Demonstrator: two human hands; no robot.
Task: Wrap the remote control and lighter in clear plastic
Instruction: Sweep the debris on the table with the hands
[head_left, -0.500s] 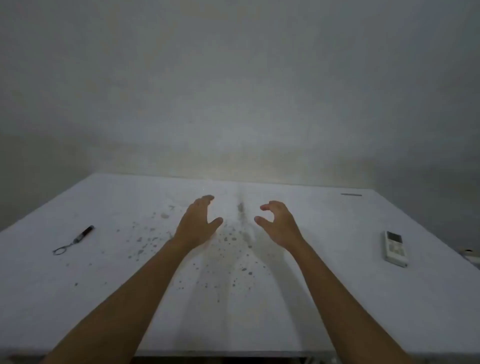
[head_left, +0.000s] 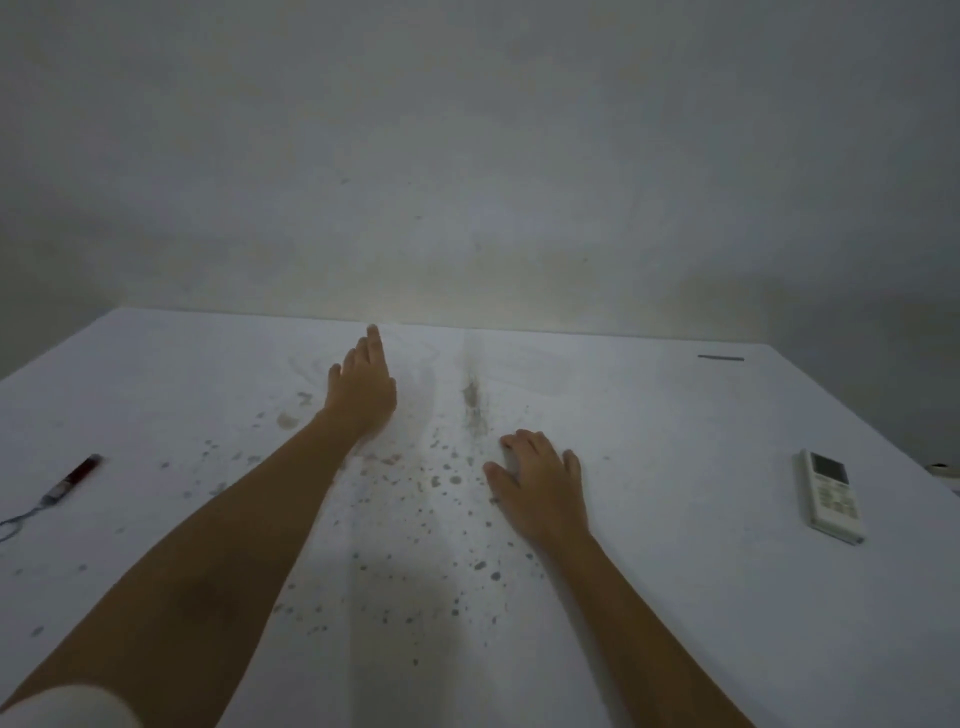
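Note:
A white remote control (head_left: 830, 496) with a small screen lies flat at the table's right side. A slim dark red lighter (head_left: 75, 475) with a wire loop on its near end lies at the far left. My left hand (head_left: 362, 387) stretches forward over the middle of the table, fingers straight and together, palm down. Nearer to me, my right hand (head_left: 540, 486) rests flat on the table, fingers slightly spread. Neither hand holds anything. A faint sheen with smear-like lines shows on the surface around my left hand; I cannot tell whether it is clear plastic.
The white table (head_left: 675, 597) is speckled with dark spots in the middle. A thin dark strip (head_left: 720, 357) lies near the far right corner. A bare wall stands right behind the table. Something small and pale (head_left: 943, 470) sits past the right edge.
Both hands were raised and curled side by side. Now the left has reached further forward with straight fingers, and the right has dropped flat onto the table nearer to me.

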